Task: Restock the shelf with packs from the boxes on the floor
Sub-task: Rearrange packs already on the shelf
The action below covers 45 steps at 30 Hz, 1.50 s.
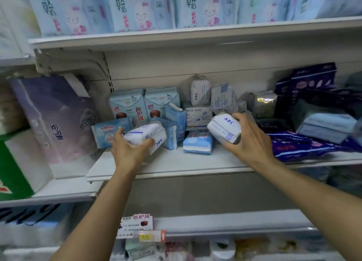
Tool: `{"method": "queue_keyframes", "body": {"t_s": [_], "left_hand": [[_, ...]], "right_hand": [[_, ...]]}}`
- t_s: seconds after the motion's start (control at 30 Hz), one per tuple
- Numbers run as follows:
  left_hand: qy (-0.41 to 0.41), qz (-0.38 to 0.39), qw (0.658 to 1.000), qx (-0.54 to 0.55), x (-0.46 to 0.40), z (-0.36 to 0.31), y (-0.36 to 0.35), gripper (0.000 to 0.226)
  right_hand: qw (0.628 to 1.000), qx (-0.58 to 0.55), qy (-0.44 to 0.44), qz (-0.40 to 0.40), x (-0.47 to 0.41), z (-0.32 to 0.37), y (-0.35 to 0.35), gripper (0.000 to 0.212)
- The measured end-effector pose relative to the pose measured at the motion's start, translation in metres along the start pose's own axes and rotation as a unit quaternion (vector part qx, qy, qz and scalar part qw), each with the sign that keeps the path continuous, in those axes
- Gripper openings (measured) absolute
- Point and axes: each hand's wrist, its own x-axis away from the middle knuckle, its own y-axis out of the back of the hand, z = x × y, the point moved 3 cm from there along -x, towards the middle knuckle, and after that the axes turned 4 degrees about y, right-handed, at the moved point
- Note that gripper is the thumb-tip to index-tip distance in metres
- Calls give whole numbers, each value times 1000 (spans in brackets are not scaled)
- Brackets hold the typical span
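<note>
at the moment of inspection you had both hands up at the middle shelf (176, 163), each grasping one pack. your left hand (128, 149) was curled round a white pack (146, 134) lettered abc, tilted, at about 9 o'clock of the shelf's open front, just in front of a small blue pack (109, 130). your right hand (248, 137) was clamped over a second white abc pack (224, 128) at about 3 o'clock, held above the shelf board; whether it touched the board could not be told.

stock already on the shelf: two upright blue packs (145, 104) at the back towards 11 o'clock, more white abc packs (199, 92) stacked at 12 o'clock, a light blue pack (197, 142) lying flat between your hands, and dark purple packs (305, 143) piled loosely at 3 o'clock. the shelf above (195, 33) was filled with large pale blue packs (133, 10).

judgement on progress: the task stood part way. some abc packs were in place at the back, and two more were at the shelf but not yet set down. bare board showed along the front edge, so room remained. the boxes on the floor were out of view, so what was left in them could not be told. the arrangement was untidy; the two packs in hand wanted placing squarely beside the abc stack.
</note>
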Motion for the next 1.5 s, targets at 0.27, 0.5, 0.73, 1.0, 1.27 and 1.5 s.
{"method": "queue_keyframes", "body": {"t_s": [0.27, 0.5, 0.73, 1.0, 1.27, 1.5], "left_hand": [[22, 134, 970, 201, 97, -61, -44, 83], [71, 296, 904, 300, 210, -107, -116, 33], [154, 428, 833, 314, 360, -143, -220, 36], [219, 568, 749, 260, 545, -175, -327, 42], [224, 674, 676, 198, 680, -211, -424, 47], [245, 731, 621, 142, 764, -235, -538, 61]], "right_hand": [[943, -297, -113, -96, 31, -17, 51, 61], [899, -382, -176, -124, 85, -90, 132, 49], [879, -361, -257, -177, 184, -203, 246, 53], [862, -268, -363, -229, 320, -324, 377, 50], [822, -201, -442, -299, 408, -419, 467, 48], [800, -172, -466, -338, 442, -537, 510, 36]]}}
